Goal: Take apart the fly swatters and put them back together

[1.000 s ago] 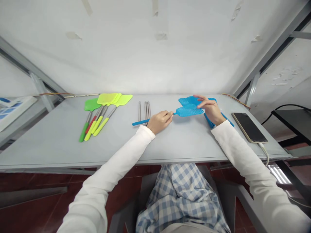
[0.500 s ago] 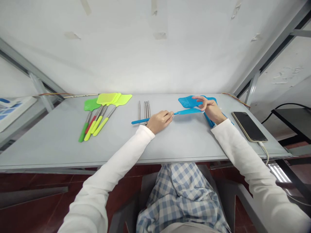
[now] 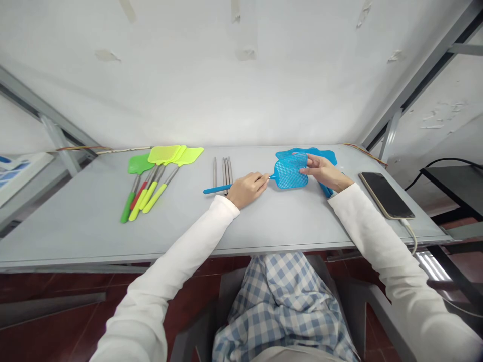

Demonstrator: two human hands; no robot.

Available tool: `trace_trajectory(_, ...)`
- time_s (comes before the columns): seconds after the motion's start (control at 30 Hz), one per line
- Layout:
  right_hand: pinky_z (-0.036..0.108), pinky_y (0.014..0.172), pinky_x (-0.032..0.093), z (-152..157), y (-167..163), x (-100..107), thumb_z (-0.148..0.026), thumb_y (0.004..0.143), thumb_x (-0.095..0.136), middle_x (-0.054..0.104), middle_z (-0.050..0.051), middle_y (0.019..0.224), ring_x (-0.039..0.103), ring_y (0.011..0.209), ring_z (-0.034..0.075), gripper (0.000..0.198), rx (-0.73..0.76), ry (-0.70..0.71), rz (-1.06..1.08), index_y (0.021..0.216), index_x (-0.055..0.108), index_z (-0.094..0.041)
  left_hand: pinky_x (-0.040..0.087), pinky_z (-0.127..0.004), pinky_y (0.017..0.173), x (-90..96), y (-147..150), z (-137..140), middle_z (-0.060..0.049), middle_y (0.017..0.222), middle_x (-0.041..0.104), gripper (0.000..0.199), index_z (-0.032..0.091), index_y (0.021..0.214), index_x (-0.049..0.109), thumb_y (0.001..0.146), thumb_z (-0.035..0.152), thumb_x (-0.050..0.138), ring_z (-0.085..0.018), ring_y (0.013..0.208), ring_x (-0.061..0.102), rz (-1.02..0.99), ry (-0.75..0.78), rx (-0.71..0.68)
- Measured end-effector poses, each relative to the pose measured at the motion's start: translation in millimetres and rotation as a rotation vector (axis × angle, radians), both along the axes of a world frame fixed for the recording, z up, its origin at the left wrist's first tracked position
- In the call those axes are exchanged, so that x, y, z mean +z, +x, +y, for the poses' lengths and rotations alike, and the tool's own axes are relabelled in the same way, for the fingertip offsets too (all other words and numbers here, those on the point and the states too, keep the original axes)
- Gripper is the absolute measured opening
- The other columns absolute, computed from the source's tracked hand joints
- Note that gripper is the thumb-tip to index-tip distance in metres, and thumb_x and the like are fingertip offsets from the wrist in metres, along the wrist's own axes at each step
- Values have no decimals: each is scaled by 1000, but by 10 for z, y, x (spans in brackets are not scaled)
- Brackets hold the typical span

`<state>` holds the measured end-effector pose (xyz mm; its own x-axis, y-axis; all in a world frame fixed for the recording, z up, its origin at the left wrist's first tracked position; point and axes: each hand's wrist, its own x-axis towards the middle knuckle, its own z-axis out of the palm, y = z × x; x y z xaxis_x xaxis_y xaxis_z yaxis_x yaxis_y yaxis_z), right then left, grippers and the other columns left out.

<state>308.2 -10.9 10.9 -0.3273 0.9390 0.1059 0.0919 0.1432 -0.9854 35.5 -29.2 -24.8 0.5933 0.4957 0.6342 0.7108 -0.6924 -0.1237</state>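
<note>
A blue fly swatter [image 3: 290, 175] is held level above the table, its perforated head turned broadly toward me. My left hand [image 3: 248, 190] is closed around its shaft, with the blue handle end sticking out to the left. The fingers of my right hand [image 3: 321, 171] pinch the far right edge of the swatter's head. Behind that hand lie more blue fly swatters [image 3: 327, 157], partly hidden by it. Several metal rods [image 3: 225, 168] lie on the table just beyond the blue handle.
At the left lie several yellow fly swatters [image 3: 151, 195] and a green one [image 3: 126, 206], with a red handle among them. A phone [image 3: 387, 195] on a charging cable sits at the right of the grey table [image 3: 181, 231]. A white wall [image 3: 211, 100] stands behind.
The blue swatter's head has rolled from edge-on to face-on. My right hand's fingers have closed onto its edge. My left hand stays at the shaft.
</note>
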Motion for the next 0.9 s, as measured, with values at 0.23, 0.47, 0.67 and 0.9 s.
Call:
trace_trajectory(0.23, 44, 96, 44, 46, 39, -33, -38, 66, 73, 74, 2, 87, 55, 116, 28, 40, -93, 248, 62, 38, 48, -24, 40, -24, 59, 0, -20, 28, -3, 74, 64, 26, 19, 101, 65, 97, 27, 40, -12, 69, 61, -63, 49, 55)
trace_trajectory(0.47, 38, 86, 49, 127, 18, -97, -58, 78, 58, 70, 2, 108, 60, 105, 24, 40, -246, -35, 10, 104, 70, -30, 40, -25, 58, 0, -18, 15, -3, 74, 65, 25, 19, 102, 65, 96, 25, 42, -12, 69, 61, -31, 85, 20)
trace_trajectory(0.67, 42, 92, 47, 27, -18, -73, -37, 68, 73, 69, 0, 111, 58, 111, 25, 19, 24, 50, -15, 84, 73, -28, 41, -25, 59, -1, -26, 11, -3, 75, 65, 25, 18, 103, 64, 96, 25, 41, -12, 70, 61, -10, 116, 10)
trace_trajectory(0.9, 39, 90, 46, 87, 65, -38, -35, 74, 61, 69, 1, 112, 56, 113, 25, 15, -189, 203, 34, 67, 70, -26, 42, -24, 59, -15, 5, -6, -4, 76, 64, 27, 19, 101, 63, 97, 26, 37, -12, 70, 61, 15, 52, -27)
